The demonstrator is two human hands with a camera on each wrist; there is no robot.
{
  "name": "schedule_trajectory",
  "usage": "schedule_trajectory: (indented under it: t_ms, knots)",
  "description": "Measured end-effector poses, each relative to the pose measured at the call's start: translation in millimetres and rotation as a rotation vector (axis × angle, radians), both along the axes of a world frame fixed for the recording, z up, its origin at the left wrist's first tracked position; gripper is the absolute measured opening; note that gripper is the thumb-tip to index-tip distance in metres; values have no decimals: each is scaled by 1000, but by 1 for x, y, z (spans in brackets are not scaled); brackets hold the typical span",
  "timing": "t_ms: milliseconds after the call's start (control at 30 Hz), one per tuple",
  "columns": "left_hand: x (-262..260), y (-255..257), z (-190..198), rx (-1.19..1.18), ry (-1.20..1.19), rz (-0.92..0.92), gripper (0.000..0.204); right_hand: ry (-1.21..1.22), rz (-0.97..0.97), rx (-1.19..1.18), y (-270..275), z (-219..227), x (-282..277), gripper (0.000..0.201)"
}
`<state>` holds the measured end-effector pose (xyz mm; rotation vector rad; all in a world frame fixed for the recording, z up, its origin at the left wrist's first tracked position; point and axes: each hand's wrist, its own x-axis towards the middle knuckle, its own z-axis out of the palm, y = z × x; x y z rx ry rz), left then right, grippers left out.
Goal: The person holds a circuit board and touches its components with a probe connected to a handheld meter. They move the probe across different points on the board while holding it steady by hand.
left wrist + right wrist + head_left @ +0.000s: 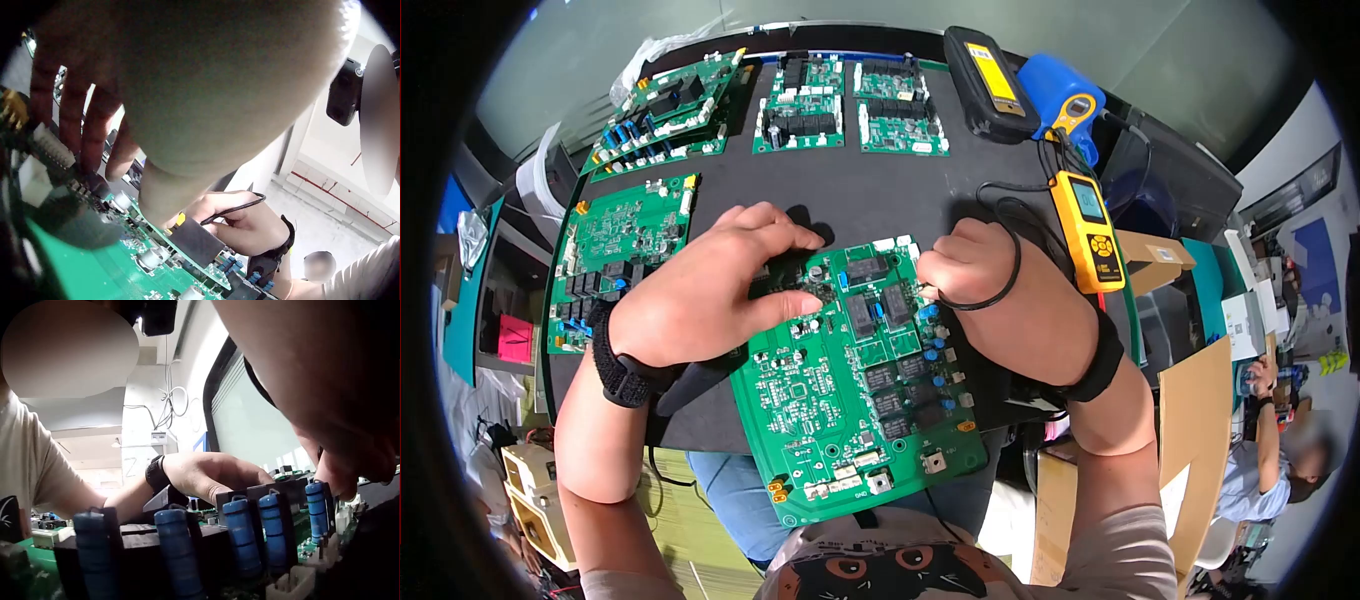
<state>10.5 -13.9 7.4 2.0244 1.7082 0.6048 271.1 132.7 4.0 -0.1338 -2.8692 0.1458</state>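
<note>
A large green circuit board (pixel 800 400) reaches over the table's front edge towards the person's lap. At its upper left, the left hand (pixel 710 280) grips it, thumb on the component side and fingers over the far edge. In the left wrist view, the left thumb (pixel 159 194) comes down close to a small upright board. At the upper right edge, the curled right hand (pixel 985 280) pinches the end of a black test lead (pixel 1012 262), which loops over the hand. Its tip is hidden by the fingers. Blue cylindrical components (pixel 244 537) stand along that edge.
A yellow handheld meter (pixel 1090 230) lies to the right, with leads. Behind it are a blue soldering station (pixel 1065 95) and a black case (pixel 990 85). Other circuit boards (pixel 800 115) lie at the back, with more boards (pixel 625 240) on the left.
</note>
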Motion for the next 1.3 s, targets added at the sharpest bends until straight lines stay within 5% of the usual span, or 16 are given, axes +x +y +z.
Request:
schedule_trajectory:
  t_ms: [300,733,933,1300]
  knots:
    - [-1,-1,-3,26,7,-16,54,-61,46,-122,12,-1,-6,27]
    - [-4,0,-10,81,19,-26,49,-76,72,40,-2,11,-12,35]
    - [-5,2,-14,101,22,-14,32,-58,20,24,-4,4,-7,32]
    - [-3,2,-7,45,16,-24,43,121,66,63,3,-7,1,22]
